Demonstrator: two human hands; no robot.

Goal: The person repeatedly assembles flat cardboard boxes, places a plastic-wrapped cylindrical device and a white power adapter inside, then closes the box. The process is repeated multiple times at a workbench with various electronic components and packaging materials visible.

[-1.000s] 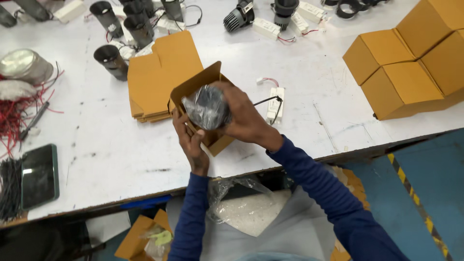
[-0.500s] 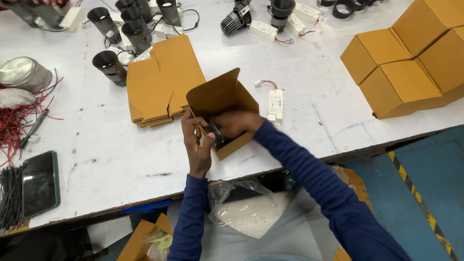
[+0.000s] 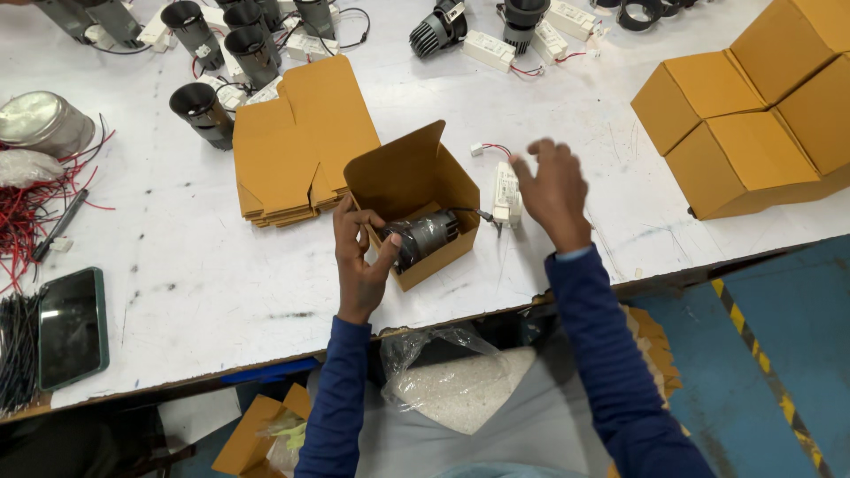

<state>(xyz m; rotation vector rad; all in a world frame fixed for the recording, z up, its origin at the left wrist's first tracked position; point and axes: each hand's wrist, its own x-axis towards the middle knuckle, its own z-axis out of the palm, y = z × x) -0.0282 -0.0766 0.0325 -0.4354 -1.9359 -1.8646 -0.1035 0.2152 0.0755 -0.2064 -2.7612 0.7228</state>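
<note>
An open brown cardboard box (image 3: 403,177) stands on the white table near its front edge, lid flap up. A dark cylindrical lamp in clear plastic wrap (image 3: 423,237) lies inside it. My left hand (image 3: 359,261) holds the box's near left corner, fingers touching the wrapped lamp. A black wire runs from the lamp to a white driver unit (image 3: 506,193) lying just right of the box. My right hand (image 3: 552,190) hovers open over that driver, fingers spread, holding nothing.
A stack of flat cardboard blanks (image 3: 297,142) lies left of the box. Closed brown boxes (image 3: 753,115) sit at the right. Black lamp housings (image 3: 202,111) and white drivers line the far edge. A phone (image 3: 71,326) and red wires (image 3: 35,208) lie at left.
The wrapped lamp went from my right hand down into the box. My right hand has let go and moved right, over the white driver. My left hand stays at the box.
</note>
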